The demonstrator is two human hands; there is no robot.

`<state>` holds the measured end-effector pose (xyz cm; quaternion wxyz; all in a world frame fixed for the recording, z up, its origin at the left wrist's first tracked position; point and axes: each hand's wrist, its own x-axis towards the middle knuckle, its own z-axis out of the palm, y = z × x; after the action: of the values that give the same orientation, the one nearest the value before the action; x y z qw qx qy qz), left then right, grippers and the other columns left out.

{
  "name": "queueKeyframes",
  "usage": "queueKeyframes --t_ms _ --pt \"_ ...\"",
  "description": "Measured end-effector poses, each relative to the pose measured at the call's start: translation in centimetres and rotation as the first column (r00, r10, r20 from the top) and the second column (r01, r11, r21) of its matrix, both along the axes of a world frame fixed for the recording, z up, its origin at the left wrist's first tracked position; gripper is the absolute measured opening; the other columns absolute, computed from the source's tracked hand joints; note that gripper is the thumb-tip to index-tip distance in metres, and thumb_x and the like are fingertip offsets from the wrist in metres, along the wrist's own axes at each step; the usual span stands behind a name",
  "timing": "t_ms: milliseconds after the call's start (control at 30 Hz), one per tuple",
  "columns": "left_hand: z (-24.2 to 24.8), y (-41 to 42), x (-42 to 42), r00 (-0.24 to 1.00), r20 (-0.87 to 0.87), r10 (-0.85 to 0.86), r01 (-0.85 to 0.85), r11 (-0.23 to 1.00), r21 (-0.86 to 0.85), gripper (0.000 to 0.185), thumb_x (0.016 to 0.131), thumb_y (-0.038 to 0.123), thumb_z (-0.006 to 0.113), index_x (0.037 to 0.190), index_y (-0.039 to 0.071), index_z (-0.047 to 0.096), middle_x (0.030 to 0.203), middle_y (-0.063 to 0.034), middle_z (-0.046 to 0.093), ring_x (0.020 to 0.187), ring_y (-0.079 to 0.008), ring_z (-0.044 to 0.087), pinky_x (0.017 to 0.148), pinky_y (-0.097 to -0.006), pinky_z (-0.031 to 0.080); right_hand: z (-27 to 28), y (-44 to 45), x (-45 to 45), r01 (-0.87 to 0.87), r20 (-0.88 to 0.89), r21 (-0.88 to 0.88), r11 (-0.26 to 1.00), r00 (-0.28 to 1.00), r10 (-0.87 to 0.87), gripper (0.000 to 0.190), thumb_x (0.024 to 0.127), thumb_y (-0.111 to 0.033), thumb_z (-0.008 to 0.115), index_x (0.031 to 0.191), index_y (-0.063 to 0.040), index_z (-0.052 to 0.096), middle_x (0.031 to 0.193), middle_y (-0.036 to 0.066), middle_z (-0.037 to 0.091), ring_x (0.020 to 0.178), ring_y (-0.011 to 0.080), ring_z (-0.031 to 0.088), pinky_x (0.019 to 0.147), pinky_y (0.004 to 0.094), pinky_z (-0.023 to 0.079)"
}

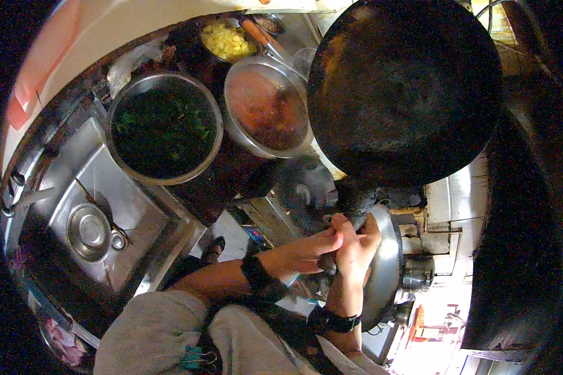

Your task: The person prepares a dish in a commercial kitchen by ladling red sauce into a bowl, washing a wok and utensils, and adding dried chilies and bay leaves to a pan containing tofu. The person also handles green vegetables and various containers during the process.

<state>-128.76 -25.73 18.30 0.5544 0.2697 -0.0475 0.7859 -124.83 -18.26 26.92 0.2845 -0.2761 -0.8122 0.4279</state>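
Note:
My hands meet in the middle of the view, each with a black band at the wrist. Both are closed around a dark handle, which appears to run up to the lower rim of a large blackened wok. My left hand comes in from the left, my right hand from below. Fingers hide most of the handle. The wok's dark inside faces me, tilted, and its left rim overlaps a metal bowl of reddish-orange food. Just right of my right hand shows a silver metal pan or basin, partly covered.
Left of the reddish bowl stands a pot of dark leafy greens. Behind are a bowl of yellow cubes and a wooden-handled tool. A stainless-steel sink holds a small metal bowl. A round ribbed grey object lies beyond my hands.

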Motion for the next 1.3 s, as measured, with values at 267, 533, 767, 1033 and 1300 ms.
queueKeyframes --t_ms 267,533,767,1033,1300 --pt "-0.1 0.2 0.6 0.993 -0.093 0.073 -0.076 0.997 -0.024 0.081 0.096 0.059 0.052 0.15 0.002 0.029 0.146 -0.0066 0.043 0.136 -0.0151 0.039 0.113 -0.0338 0.032 0.6 -0.4 0.3 0.006 0.009 0.014 1.0 1.0 -0.006 0.009 0.082 -0.002 0.066 0.09 0.0 0.064 0.077 0.003 0.066 0.065 0.01 0.058 0.06 0.0249 0.046" --pt "0.1 0.3 1.0 0.991 -0.119 0.06 -0.062 0.998 -0.014 0.084 0.095 0.06 0.052 0.15 0.002 0.028 0.146 -0.0069 0.042 0.136 -0.0161 0.038 0.113 -0.0337 0.031 1.3 -1.0 1.0 -0.019 0.03 -0.039 0.999 0.999 0.02 0.019 0.082 -0.004 0.07 0.099 0.0 0.064 0.085 0.006 0.069 0.071 0.0124 0.062 0.064 0.0266 0.049" --pt "0.2 0.2 1.2 0.99 -0.127 0.058 -0.06 0.998 -0.017 0.086 0.095 0.061 0.052 0.151 0.001 0.027 0.147 -0.0071 0.042 0.136 -0.017 0.037 0.113 -0.0336 0.031 1.5 -1.4 1.0 -0.029 0.019 -0.011 1.0 0.999 0.029 0.007 0.082 -0.002 0.066 0.088 -0.001 0.063 0.075 0.003 0.066 0.065 0.0094 0.059 0.059 0.0247 0.046" --pt "0.1 0.3 1.1 0.989 -0.131 0.064 -0.066 0.998 -0.012 0.089 0.093 0.063 0.053 0.151 0.001 0.026 0.146 -0.0081 0.042 0.135 -0.0178 0.038 0.112 -0.0339 0.032 1.7 -1.9 0.7 -0.039 -0.006 -0.014 0.999 0.999 0.038 0.012 0.082 -0.002 0.068 0.093 0.0 0.064 0.079 0.002 0.066 0.067 0.01 0.059 0.063 0.0248 0.047" --pt "-5.4 9.2 4.6 0.995 0.005 0.103 -0.103 0.994 0.041 0.098 0.085 0.068 0.062 0.149 0.001 0.028 0.143 -0.0094 0.044 0.132 -0.0181 0.04 0.11 -0.0342 0.035 1.3 -1.3 0.8 -0.028 0.012 -0.036 0.999 1.0 0.028 0.011 0.082 -0.002 0.067 0.092 0.0 0.064 0.078 0.002 0.066 0.066 0.0098 0.059 0.061 0.0247 0.047"
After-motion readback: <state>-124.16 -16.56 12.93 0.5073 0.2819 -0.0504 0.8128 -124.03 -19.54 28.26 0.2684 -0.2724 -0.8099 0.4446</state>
